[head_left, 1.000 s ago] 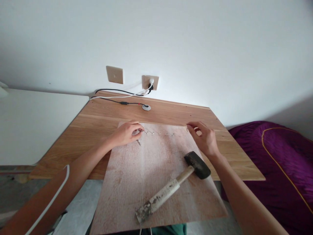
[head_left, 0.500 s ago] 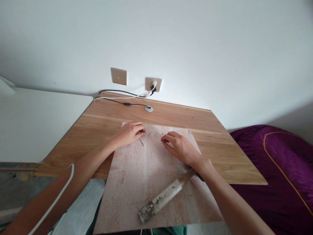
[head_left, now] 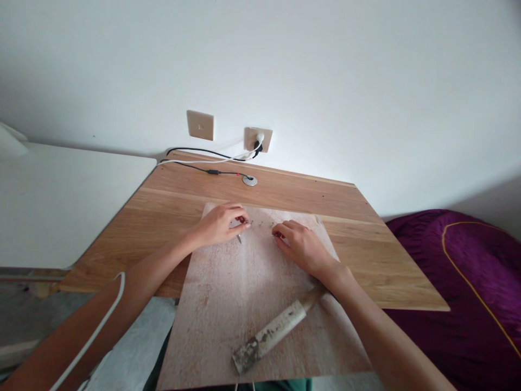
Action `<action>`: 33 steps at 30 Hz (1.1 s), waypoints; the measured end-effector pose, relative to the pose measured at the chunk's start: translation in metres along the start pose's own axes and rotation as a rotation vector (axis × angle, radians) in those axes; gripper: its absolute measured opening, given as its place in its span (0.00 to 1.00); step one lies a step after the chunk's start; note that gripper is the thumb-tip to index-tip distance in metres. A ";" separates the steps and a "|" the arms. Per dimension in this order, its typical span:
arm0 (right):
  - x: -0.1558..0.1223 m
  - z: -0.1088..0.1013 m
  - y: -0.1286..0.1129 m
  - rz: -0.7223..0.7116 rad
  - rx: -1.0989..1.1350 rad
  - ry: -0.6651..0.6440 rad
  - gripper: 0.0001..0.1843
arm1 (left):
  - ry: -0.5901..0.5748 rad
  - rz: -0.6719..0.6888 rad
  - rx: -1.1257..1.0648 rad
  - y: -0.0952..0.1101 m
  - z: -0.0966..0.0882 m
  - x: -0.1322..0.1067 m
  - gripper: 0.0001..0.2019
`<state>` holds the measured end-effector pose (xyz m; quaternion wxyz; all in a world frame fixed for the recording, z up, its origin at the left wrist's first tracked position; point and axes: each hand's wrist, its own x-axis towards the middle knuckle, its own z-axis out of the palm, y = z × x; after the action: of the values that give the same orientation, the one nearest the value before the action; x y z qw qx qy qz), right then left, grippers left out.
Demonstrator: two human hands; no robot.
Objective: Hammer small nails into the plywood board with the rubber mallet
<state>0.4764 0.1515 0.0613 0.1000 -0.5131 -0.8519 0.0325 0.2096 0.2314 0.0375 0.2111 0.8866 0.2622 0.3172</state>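
On a pale plywood board (head_left: 228, 293) both my hands work near its far edge. My left hand (head_left: 223, 224) is closed in a pinch, thumb and forefinger meeting beside a small nail (head_left: 251, 223); what lies between the tips is too small to tell. Another nail (head_left: 261, 224) stands further right, between the hands. Under my left thumb a longer metal piece (head_left: 239, 238), like a nail, shows in part. My right hand (head_left: 301, 244) is also pinched, its fingertips near one more nail (head_left: 271, 224); its contents are hidden.
A tool with a worn white grip (head_left: 271, 334) and wooden shaft lies across the board's near part, its far end hidden by my right forearm. The board overhangs the wooden desk (head_left: 366, 260). Cables (head_left: 211, 171) run to a wall socket (head_left: 264, 138). Purple fabric (head_left: 423, 260) lies right.
My left hand has shifted slightly right, towards the nearest small nail, its thumb now lower over the longer metal piece. My right hand stays almost in place. The view has drifted a little.
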 end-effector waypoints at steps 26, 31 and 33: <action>0.001 -0.007 -0.014 0.056 -0.040 -0.072 0.05 | -0.177 0.031 -0.158 0.004 0.003 0.000 0.02; 0.001 -0.010 -0.017 0.091 -0.019 -0.107 0.05 | -0.162 0.034 -0.153 0.004 0.001 0.000 0.03; 0.001 -0.012 -0.018 0.102 -0.012 -0.126 0.06 | -0.161 0.036 -0.140 0.004 0.001 0.001 0.03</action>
<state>0.4626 0.1433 0.0761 0.0414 -0.5532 -0.8295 0.0648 0.2121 0.2283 0.0391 0.2870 0.8970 0.2056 0.2660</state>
